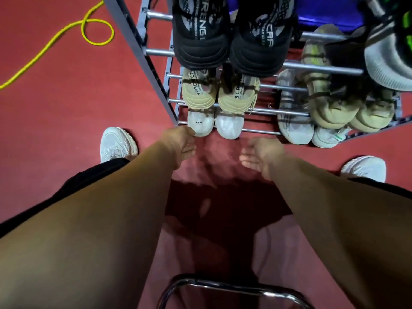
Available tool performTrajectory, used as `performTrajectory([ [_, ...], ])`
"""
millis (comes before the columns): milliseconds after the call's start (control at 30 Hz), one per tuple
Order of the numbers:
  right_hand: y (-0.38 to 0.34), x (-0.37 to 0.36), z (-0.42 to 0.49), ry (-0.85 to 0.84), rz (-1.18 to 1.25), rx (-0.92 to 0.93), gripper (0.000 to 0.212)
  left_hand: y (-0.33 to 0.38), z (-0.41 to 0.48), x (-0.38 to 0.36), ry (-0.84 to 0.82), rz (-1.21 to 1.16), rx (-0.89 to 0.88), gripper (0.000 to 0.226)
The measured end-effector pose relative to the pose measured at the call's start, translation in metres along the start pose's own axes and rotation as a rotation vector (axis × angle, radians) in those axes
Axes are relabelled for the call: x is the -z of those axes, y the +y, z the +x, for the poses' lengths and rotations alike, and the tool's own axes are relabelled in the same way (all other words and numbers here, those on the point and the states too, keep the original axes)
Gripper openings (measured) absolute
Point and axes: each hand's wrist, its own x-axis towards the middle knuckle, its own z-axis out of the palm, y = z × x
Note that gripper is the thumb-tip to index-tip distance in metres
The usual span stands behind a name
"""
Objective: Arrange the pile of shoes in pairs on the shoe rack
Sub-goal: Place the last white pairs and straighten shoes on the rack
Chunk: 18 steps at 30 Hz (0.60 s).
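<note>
Head view, grey metal-tube shoe rack (156, 51) at 12 o'clock, black mesh sneaker pair (200, 41) on top, beige pair (198, 92) below, white pair (200, 124) lowest, left hand (180, 146) relaxed, empty, just beside white toe, right hand (260, 155) flat-fingered, empty, at its 3 o'clock

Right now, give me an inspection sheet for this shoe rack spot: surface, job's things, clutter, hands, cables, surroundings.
Surface: red floor, shadowed between the arms.
Job's things: grey metal shoe rack holds a black lettered sneaker pair on top, a beige sneaker pair below it, a white sneaker pair lowest; grey, beige and white shoes crowd its right side.
Clutter: nothing seen.
Hands: left hand by the white pair's toe, contact unclear; right hand open, holding nothing.
Cables: yellow cable looped on the floor, left of the rack.
Surroundings: chrome tube frame below the arms; person's own white worn sneakers.
</note>
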Motion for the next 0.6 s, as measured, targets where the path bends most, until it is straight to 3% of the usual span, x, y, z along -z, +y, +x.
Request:
performTrajectory([
  [200, -0.010, -0.013, 0.030, -0.098, 0.008, -0.052, 0.033, -0.005, 0.031, -0.016, 0.018, -0.109, 0.042, 0.044],
  [367, -0.016, -0.023, 0.050, -0.185, 0.100, -0.098, 0.044, -0.006, 0.048, -0.023, -0.037, -0.232, 0.085, 0.048],
  [467, -0.016, -0.028, 0.057, -0.214, 0.208, -0.128, 0.045, -0.005, 0.052, -0.024, -0.057, -0.288, 0.118, 0.037],
  [600, -0.015, -0.037, 0.062, -0.213, 0.296, -0.138, 0.021, -0.005, 0.059, -0.028, -0.037, -0.293, 0.132, 0.031],
])
